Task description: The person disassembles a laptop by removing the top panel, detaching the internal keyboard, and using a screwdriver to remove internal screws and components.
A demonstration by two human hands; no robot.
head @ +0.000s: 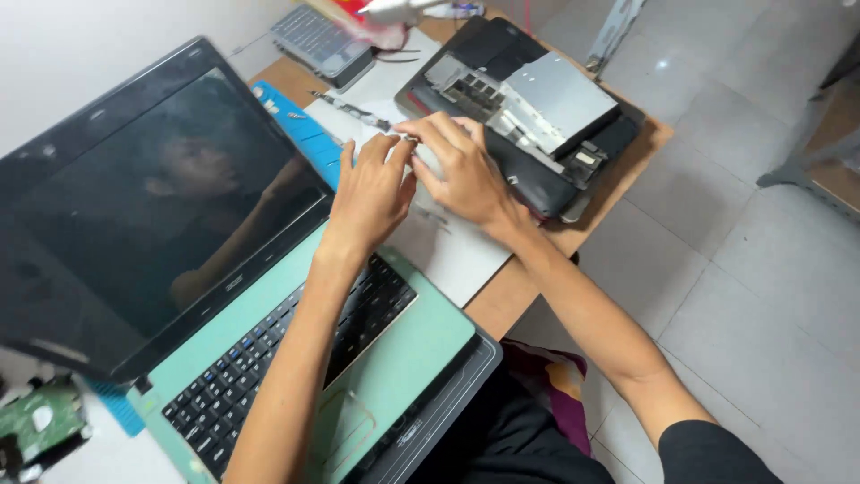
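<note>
Both hands pinch small metal part (409,138); opened laptop base (537,116) beside, teal laptop (394,358) below.

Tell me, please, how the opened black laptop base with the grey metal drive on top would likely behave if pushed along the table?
The opened black laptop base looks rigid and flat, so it would probably slide rather than tip. Its grey metal drive sits raised and may shift. One corner overhangs the wooden table, so a push that way risks a fall.
</note>
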